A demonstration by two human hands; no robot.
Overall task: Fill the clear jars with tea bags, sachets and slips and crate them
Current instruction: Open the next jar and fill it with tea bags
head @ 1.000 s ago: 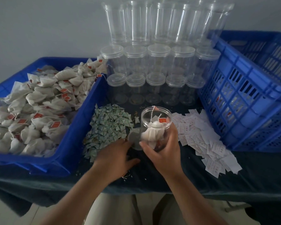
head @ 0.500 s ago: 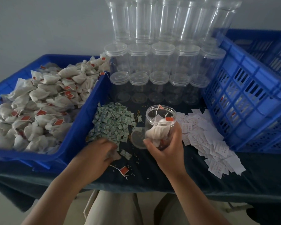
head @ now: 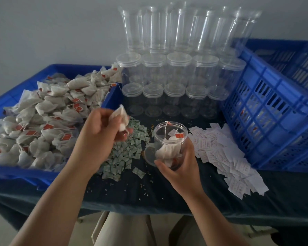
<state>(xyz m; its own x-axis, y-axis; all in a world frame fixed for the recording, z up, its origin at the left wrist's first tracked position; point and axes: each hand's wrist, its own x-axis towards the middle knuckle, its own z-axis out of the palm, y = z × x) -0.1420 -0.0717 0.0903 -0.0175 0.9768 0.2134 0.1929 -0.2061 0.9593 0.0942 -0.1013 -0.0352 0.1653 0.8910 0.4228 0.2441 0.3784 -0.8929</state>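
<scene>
– Bag (head: 122, 118): soft, light, easily torn. The left hand (head: 96, 128) pinches its body, not the string, above the sachets (head: 130, 150).
– Jar (head: 170, 139)?
– Stiff, slick. The right hand (head: 181, 166) wraps its lower wall, mouth open, beside the lid (head: 149, 153). Slips (head: 226, 151) and crate (head: 274, 110) sit right; only loose strings could snag.

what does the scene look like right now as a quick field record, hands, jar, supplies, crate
left hand: raised over the sachets, pinching a tea bag
right hand: grips the open jar
jar contents: tea bags with red tags
loose lid: on the cloth beside the jar
green sachets: loose pile between tray and jar
white slips: spread right of the jar
blue tray: left, heaped with tea bags
empty jars: stacked in tiers at the back
blue crate: right side
</scene>
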